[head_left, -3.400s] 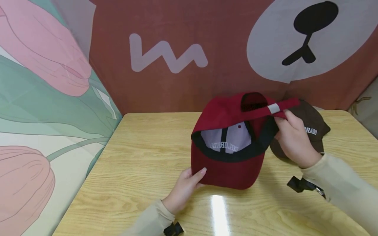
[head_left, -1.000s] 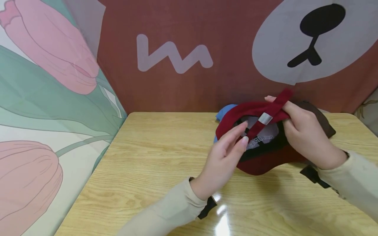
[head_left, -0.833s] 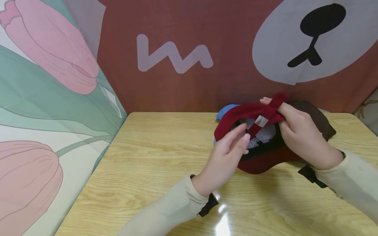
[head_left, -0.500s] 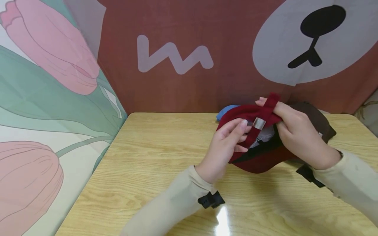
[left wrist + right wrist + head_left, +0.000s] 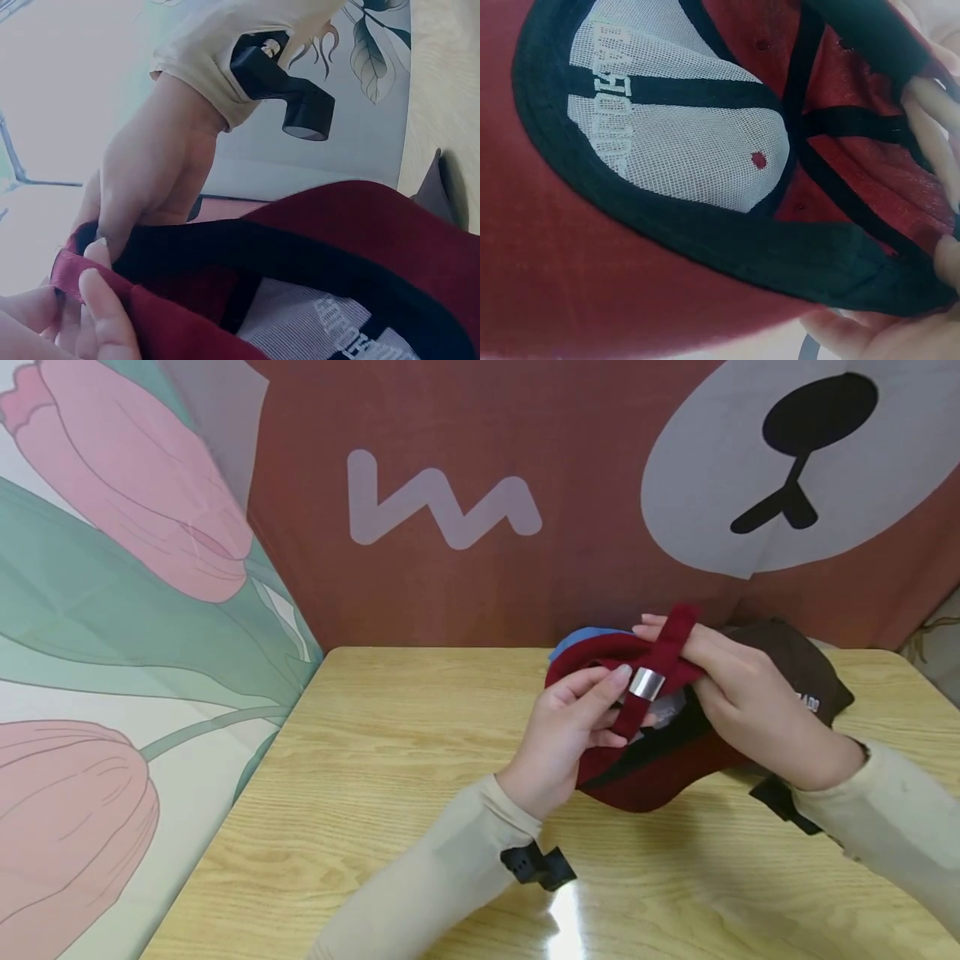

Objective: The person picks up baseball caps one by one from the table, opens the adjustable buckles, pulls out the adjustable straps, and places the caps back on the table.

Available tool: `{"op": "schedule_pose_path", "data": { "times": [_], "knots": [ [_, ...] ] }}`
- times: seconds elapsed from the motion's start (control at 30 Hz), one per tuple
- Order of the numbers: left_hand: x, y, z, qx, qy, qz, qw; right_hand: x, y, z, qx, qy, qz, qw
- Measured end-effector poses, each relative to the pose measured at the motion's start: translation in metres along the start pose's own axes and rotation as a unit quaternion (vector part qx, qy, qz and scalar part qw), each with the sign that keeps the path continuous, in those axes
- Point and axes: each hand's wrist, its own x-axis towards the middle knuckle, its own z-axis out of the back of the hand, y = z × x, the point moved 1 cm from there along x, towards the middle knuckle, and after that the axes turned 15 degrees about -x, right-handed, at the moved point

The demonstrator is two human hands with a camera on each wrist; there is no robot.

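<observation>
Grips the red cap (image 5: 667, 768) at the rear edge (image 5: 681, 672) with the right hand (image 5: 750, 697), pinches the strap (image 5: 675, 637) by the buckle (image 5: 647, 683) with the left hand (image 5: 558, 731), above the surface (image 5: 375, 760), left of the brown cap (image 5: 783, 664); probably handles light and soft, best held by edge and strap

Is a dark red cap (image 5: 654, 785) (black sweatband (image 5: 735, 247) inside); tilts, hollow side showing; bears a strap (image 5: 675, 637) with silver clasp (image 5: 647, 683).

The right hand (image 5: 146, 169) holds the red cap (image 5: 352, 217); the left hand (image 5: 105, 322) pinches its strap (image 5: 71, 276).
</observation>
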Motion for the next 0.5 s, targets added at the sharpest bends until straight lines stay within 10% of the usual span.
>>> {"op": "schedule_pose_path", "data": {
  "times": [0.37, 0.5],
  "knots": [
    [0.009, -0.013, -0.004, -0.035, -0.006, -0.013, 0.9993, -0.002, -0.001, -0.001, -0.007, -0.005, -0.032, 0.9995],
    [0.01, -0.018, -0.005, -0.044, -0.003, -0.021, 0.9988, -0.009, 0.001, 0.001, 0.034, -0.076, -0.061, 0.9947]
  ]
}}
